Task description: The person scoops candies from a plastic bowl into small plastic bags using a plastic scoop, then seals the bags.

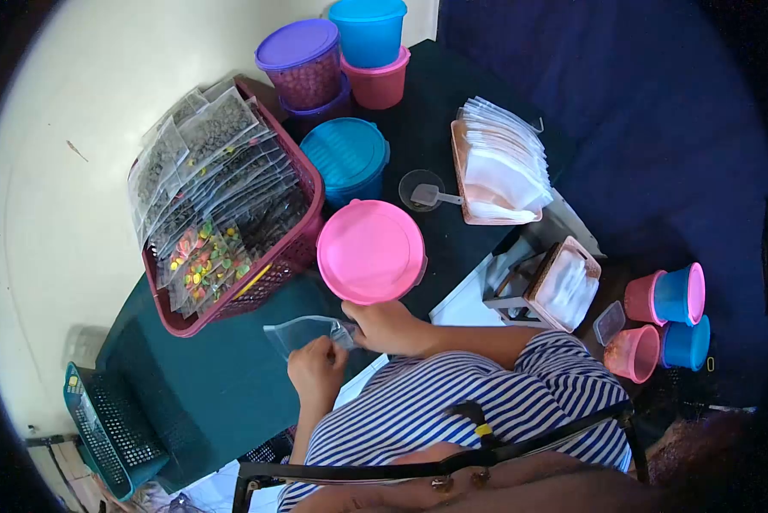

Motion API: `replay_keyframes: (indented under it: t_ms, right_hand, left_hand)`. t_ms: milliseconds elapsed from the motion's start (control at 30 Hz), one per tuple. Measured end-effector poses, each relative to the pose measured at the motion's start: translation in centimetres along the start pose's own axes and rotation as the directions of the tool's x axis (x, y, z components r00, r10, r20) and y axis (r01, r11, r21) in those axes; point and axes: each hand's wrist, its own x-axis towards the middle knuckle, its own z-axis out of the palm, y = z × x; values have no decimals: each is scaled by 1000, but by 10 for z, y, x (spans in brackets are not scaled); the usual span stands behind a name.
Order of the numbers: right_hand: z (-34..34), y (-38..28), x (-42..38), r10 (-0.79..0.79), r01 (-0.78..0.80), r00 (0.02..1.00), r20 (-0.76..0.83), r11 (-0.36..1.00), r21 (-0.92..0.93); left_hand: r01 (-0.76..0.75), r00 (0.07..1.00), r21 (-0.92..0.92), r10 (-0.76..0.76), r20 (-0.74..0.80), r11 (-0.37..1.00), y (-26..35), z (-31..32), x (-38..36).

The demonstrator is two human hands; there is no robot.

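Observation:
A clear plastic bag (294,332) is held between my two hands at the front edge of the dark green table. My left hand (317,368) is closed on the bag's lower side. On its right side, my right hand (384,327) grips the bag, just below a tub with a pink lid (371,252). What the bag contains, if anything, cannot be made out. A maroon basket (290,248) full of filled clear packets (221,171) stands left of the pink-lidded tub.
Lidded tubs (345,158) stand behind. A small bowl with a scoop (424,192) is near a tray of empty bags (504,167). A green basket (115,427) is at lower left. More tubs (679,295) and a pink-rimmed container (564,286) are at right.

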Motion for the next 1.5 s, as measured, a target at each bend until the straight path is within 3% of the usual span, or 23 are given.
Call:
replay_keyframes:
  t_ms: [100,167,200,267,300,400,433,500,533,600,633,667,733,767,800,867,967,1100,1200,1267,1300,1367,1500]
  right_hand:
    - [-4,4,8,-57,55,997,56,998,44]
    - [-9,8,12,-73,58,992,99,986,153]
    - [-12,10,14,-77,38,987,141,965,260]
    - [-26,3,16,-86,-9,965,247,932,362]
    - [-32,0,21,-75,-86,941,329,890,447]
    - [-23,6,32,-225,167,974,38,820,548]
    - [-31,7,36,-273,193,960,64,810,554]
    - [-53,12,38,-134,8,969,210,860,510]
    - [-62,15,41,-155,22,962,225,865,501]
    - [-76,21,43,-126,84,972,200,975,205]
    - [-73,31,47,-423,425,902,-85,905,10]
    - [-79,35,50,-431,432,899,-76,902,8]
    - [-92,43,49,-721,720,683,-114,691,-62]
    - [-96,48,47,-738,737,673,-51,674,-43]
    - [-99,57,48,-736,735,676,-44,677,-38]
    - [-99,79,53,-724,742,646,240,670,24]
    - [-96,94,52,-646,691,683,342,723,-13]
    - [-85,99,51,-703,731,680,209,674,-108]
    - [-87,100,50,-695,719,693,192,682,-130]
    - [-97,96,58,-503,507,706,498,850,141]
    - [-96,97,60,-512,515,696,504,845,147]
    - [-89,104,60,-331,329,694,639,936,128]
    - [-76,114,59,-341,265,707,620,940,214]
  left_hand:
    - [1,1000,54,0,-6,999,5,-2,2]
    - [-28,880,-35,8,-476,999,8,1,-1]
    - [-1,870,-37,-17,-493,999,8,1,1]
    - [-318,888,-28,288,-358,948,6,-1,9]
    - [-354,898,-60,321,-301,933,11,0,11]
    - [-413,864,-74,364,-349,908,16,14,37]
    - [-406,846,-38,360,-394,913,18,18,43]
    - [-376,824,-7,331,-459,926,24,19,48]
    - [-360,849,-55,302,-434,931,28,18,51]
    - [-336,873,-109,266,-408,936,38,17,54]
    - [-326,885,-110,262,-385,939,42,16,55]
    - [-320,894,-110,261,-365,941,46,16,59]
    - [-317,896,-151,244,-370,936,57,21,66]
    - [-345,906,-179,277,-321,921,61,21,70]
    - [-364,915,-214,305,-265,907,67,23,70]
    - [-357,923,-222,306,-236,907,79,21,74]
    - [-335,939,-174,312,-145,926,90,20,82]
    - [-309,924,-88,277,-264,947,104,14,87]
    - [-222,964,-100,202,-175,970,104,22,85]
    - [-223,969,-118,207,-135,968,96,38,87]
    - [-210,975,-95,202,-88,973,95,40,87]
    - [-196,980,-69,195,-24,978,96,40,86]
    - [-163,985,-47,160,-66,985,102,38,86]
